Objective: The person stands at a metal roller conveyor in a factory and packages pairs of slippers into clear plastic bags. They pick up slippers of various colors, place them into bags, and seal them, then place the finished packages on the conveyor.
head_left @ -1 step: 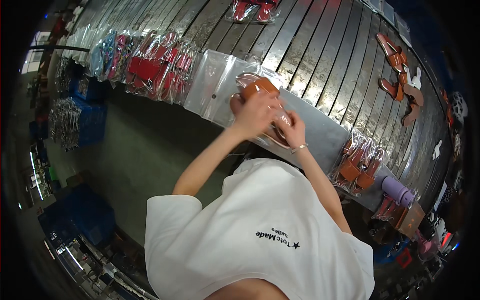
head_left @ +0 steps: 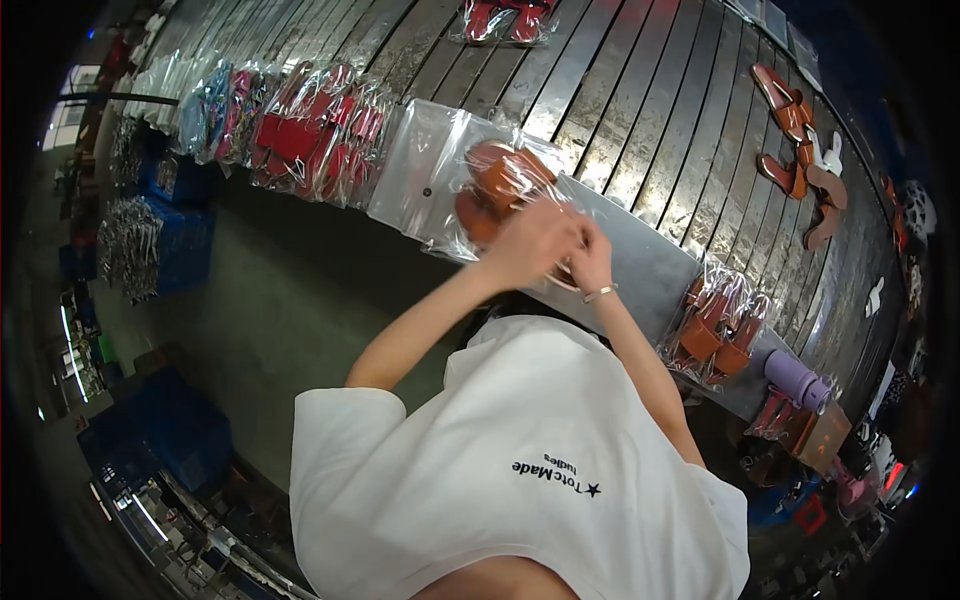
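Note:
A pair of brown sandals point(head_left: 497, 182) lies inside a clear plastic bag point(head_left: 545, 158) at the front edge of the slatted table. My left hand point(head_left: 533, 242), somewhat blurred, is bent over the bag's right-hand end with its fingers closed on the film. Right beside it, my right hand point(head_left: 592, 256), with a bracelet at the wrist, pinches the same end. The fingertips of both hands meet there and partly hide one another. Under the sandals' left side lie flat clear bags point(head_left: 405, 190).
Bagged red sandals point(head_left: 310, 135) stand in a row on the left. A bare grey plate point(head_left: 645, 255) runs rightward to bagged brown sandals point(head_left: 712, 330) and a purple cylinder point(head_left: 795, 380). Loose brown sandals point(head_left: 785, 105) lie far right; bagged red ones point(head_left: 507, 20) lie far back.
My left hand has moved off the sandals toward my right hand, to the bag's end. The film now covers more of the sandals, and their brown straps show more.

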`<state>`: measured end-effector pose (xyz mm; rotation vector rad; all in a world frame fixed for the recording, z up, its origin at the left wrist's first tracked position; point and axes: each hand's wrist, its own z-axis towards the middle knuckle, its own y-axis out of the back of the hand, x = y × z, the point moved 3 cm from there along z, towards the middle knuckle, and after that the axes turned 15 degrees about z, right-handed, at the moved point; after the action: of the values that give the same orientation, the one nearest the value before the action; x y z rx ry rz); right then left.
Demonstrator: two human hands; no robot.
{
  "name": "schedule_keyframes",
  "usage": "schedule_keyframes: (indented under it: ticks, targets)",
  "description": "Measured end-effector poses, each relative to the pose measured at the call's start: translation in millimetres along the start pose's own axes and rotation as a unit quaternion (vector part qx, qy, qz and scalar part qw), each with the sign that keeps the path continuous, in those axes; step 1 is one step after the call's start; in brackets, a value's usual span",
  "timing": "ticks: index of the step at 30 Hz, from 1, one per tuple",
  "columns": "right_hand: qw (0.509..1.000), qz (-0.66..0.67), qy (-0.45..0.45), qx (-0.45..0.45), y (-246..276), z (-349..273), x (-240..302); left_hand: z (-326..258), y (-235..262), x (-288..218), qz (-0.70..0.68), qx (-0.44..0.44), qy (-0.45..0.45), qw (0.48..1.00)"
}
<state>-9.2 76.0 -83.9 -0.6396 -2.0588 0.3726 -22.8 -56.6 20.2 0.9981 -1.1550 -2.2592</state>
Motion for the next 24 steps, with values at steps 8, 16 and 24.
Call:
schedule_keyframes:
  ticks: [8,16,24]
  targets:
    - [0.966,-0.027,0.25,-0.06,-5,-31,111,27,9,-23,-0.059,-0.178,0.247,0.951]
    - [0.962,0.144,0.233,-0.001,-9,-41,168,60,-31,-46,-0.232,0.129,0.201,0.943]
    - [0.941,0.212,0.263,-0.002,18,-36,166,101,2,-49,-0.298,0.147,0.184,0.925]
